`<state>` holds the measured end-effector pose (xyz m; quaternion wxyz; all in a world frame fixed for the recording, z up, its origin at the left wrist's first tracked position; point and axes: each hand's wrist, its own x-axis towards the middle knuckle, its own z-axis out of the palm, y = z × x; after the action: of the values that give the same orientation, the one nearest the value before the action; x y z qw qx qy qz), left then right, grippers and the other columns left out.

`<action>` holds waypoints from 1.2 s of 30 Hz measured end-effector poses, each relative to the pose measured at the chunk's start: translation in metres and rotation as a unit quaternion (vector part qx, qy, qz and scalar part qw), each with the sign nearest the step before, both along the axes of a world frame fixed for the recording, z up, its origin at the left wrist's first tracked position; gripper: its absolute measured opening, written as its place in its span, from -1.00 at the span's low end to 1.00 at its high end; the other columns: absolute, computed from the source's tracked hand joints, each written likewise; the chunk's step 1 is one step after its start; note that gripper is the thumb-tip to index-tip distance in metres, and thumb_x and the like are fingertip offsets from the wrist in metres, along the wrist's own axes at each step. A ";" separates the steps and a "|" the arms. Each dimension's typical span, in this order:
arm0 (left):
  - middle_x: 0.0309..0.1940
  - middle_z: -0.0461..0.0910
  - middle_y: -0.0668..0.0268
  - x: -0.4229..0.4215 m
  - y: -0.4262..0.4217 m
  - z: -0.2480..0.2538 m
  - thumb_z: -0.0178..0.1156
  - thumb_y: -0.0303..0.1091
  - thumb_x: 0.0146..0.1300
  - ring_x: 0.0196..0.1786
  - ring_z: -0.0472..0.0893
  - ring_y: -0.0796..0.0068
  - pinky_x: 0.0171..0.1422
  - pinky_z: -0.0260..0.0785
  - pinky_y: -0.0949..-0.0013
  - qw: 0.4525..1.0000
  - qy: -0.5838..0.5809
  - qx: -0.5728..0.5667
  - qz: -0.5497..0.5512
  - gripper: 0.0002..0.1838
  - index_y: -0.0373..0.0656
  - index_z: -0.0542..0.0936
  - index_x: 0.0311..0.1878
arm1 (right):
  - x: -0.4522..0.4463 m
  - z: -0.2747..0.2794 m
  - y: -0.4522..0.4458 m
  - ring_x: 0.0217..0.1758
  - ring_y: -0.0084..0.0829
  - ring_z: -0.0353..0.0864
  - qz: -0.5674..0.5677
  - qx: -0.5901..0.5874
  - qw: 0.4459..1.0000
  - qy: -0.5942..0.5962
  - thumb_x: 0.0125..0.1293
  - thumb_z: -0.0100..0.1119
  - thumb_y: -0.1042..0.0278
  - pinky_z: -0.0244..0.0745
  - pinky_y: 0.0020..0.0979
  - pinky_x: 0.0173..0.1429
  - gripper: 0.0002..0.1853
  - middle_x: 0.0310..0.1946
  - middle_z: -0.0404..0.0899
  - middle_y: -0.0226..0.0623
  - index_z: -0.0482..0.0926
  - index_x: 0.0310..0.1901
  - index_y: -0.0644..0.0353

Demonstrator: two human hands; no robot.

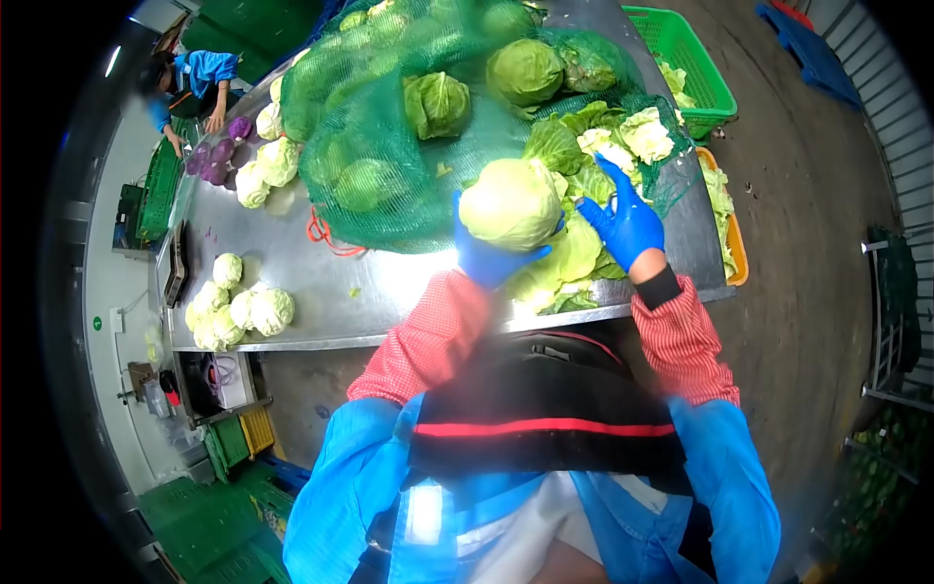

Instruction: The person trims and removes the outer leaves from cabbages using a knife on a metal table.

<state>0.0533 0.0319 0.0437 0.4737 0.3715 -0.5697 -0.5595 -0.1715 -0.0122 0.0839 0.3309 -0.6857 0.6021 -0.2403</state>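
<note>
A pale green cabbage (512,205) rests in my left hand (486,255), whose blue-gloved fingers wrap round it from below. To its right, my right hand (628,219), also in a blue glove, has its fingers spread and holds nothing. Under and beside that hand lies a heap of loose cabbage leaves (574,248) on the metal table. Beyond both hands, a green mesh bag (389,209) is draped over several cabbages. One darker cabbage (437,105) and another large one (524,73) sit on the mesh.
Several trimmed cabbages (271,311) stand at the left on the metal table (321,326). Purple cabbages (216,161) lie farther off, near a person (202,83) in blue. A green crate (705,83) and an orange crate (737,243) with leaves stand along the right edge.
</note>
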 end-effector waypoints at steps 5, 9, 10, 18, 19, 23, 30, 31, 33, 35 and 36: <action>0.42 0.26 0.23 -0.014 -0.002 -0.033 0.32 0.18 0.12 0.45 0.25 0.24 0.54 0.01 0.07 0.991 0.052 0.118 0.027 -0.06 0.02 0.16 0.48 | 0.022 -0.002 0.034 -0.34 -0.33 0.61 0.044 -0.003 0.993 -0.110 0.13 0.36 -0.14 0.52 -0.34 -0.21 -0.24 -0.33 0.62 -0.22 0.35 0.32 -0.01; 0.42 0.25 0.14 -0.006 0.006 -0.016 0.13 0.29 0.19 0.43 0.28 0.12 0.52 0.07 0.01 0.992 0.099 0.076 -0.029 -0.09 -0.07 0.16 0.47 | 0.011 -0.009 0.039 -0.32 -0.35 0.59 0.043 -0.013 0.977 -0.210 0.15 0.38 -0.07 0.52 -0.36 -0.15 -0.37 -0.33 0.61 -0.24 0.47 0.18 0.08; 0.42 0.24 0.12 -0.002 0.004 -0.011 0.03 0.33 0.22 0.43 0.27 0.09 0.51 0.09 0.00 0.978 0.166 0.113 -0.051 -0.10 -0.08 0.16 0.47 | 0.010 -0.012 0.042 -0.29 -0.40 0.59 0.040 -0.024 0.975 -0.219 0.15 0.39 -0.03 0.51 -0.38 -0.14 -0.42 -0.33 0.62 -0.26 0.49 0.11 0.11; 0.35 0.34 0.13 -0.007 0.001 -0.004 -0.07 0.22 0.33 0.37 0.36 0.17 0.41 0.24 0.10 0.964 0.210 0.159 -0.035 -0.27 -0.10 0.27 0.40 | 0.003 -0.017 0.035 -0.11 -0.45 0.58 0.039 -0.019 0.963 -0.268 0.16 0.40 0.07 0.48 -0.36 0.00 -0.42 -0.05 0.63 -0.38 0.48 0.18 0.10; 0.25 0.43 0.16 -0.013 0.002 0.002 0.10 0.05 0.28 0.29 0.43 0.24 0.36 0.29 0.17 0.923 0.302 0.238 -0.029 -0.36 -0.09 0.34 0.33 | 0.002 0.004 0.028 -0.03 -0.47 0.56 0.079 -0.063 0.947 -0.303 0.15 0.41 0.11 0.45 -0.38 0.08 -0.36 0.07 0.58 -0.38 0.45 0.25 0.08; 0.07 0.57 0.23 -0.025 -0.001 -0.013 0.34 -0.20 0.14 0.14 0.54 0.30 0.26 0.35 0.26 0.999 0.012 0.032 0.029 -0.44 -0.09 0.46 0.21 | -0.005 0.009 0.013 0.01 -0.46 0.55 0.160 -0.060 0.963 -0.210 0.17 0.38 0.14 0.43 -0.41 0.13 -0.43 0.01 0.57 -0.33 0.50 0.21 0.10; 0.10 0.53 0.22 -0.023 0.014 -0.012 0.24 -0.23 0.24 0.13 0.53 0.25 0.24 0.38 0.23 0.983 -0.171 -0.060 0.026 -0.51 -0.10 0.44 0.22 | -0.015 -0.012 0.013 -0.23 -0.56 0.44 0.177 0.021 0.957 -0.229 0.18 0.39 0.39 0.41 -0.48 -0.04 -0.61 -0.25 0.47 -0.45 0.53 0.03 0.21; 0.13 0.51 0.20 -0.022 0.017 -0.012 0.16 -0.29 0.32 0.13 0.54 0.26 0.24 0.41 0.23 0.964 -0.221 -0.142 0.037 -0.54 -0.14 0.40 0.26 | -0.014 -0.014 0.014 -0.21 -0.56 0.45 0.170 0.013 0.952 -0.255 0.18 0.39 0.40 0.41 -0.47 -0.02 -0.59 -0.24 0.47 -0.46 0.52 0.05 0.20; 0.13 0.50 0.19 -0.021 0.016 -0.014 0.11 -0.36 0.37 0.10 0.56 0.29 0.22 0.44 0.25 0.933 -0.282 -0.219 0.046 -0.58 -0.19 0.39 0.27 | -0.013 -0.018 0.019 -0.17 -0.55 0.46 0.154 -0.005 0.939 -0.307 0.17 0.39 0.42 0.41 -0.47 0.01 -0.56 -0.24 0.47 -0.47 0.50 0.10 0.19; 0.10 0.52 0.20 -0.021 0.011 -0.013 0.18 -0.34 0.29 0.08 0.55 0.28 0.22 0.41 0.26 0.923 -0.313 -0.218 0.049 -0.55 -0.17 0.42 0.23 | -0.014 -0.015 0.014 -0.06 -0.51 0.48 0.156 -0.006 0.937 -0.313 0.15 0.40 0.27 0.42 -0.46 0.13 -0.44 0.01 0.55 -0.35 0.49 0.19 0.14; 0.08 0.53 0.20 -0.023 0.010 -0.008 0.22 -0.30 0.24 0.08 0.54 0.26 0.23 0.39 0.25 0.915 -0.333 -0.222 0.052 -0.52 -0.16 0.44 0.22 | -0.012 -0.014 0.013 -0.04 -0.51 0.48 0.163 -0.005 0.935 -0.314 0.15 0.41 0.27 0.42 -0.45 0.14 -0.43 0.04 0.55 -0.35 0.49 0.20 0.13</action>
<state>0.0307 0.0418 0.0359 0.3551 0.4506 -0.7838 -0.2376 -0.1833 0.0010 0.0698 0.5344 -0.6656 0.3462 -0.3894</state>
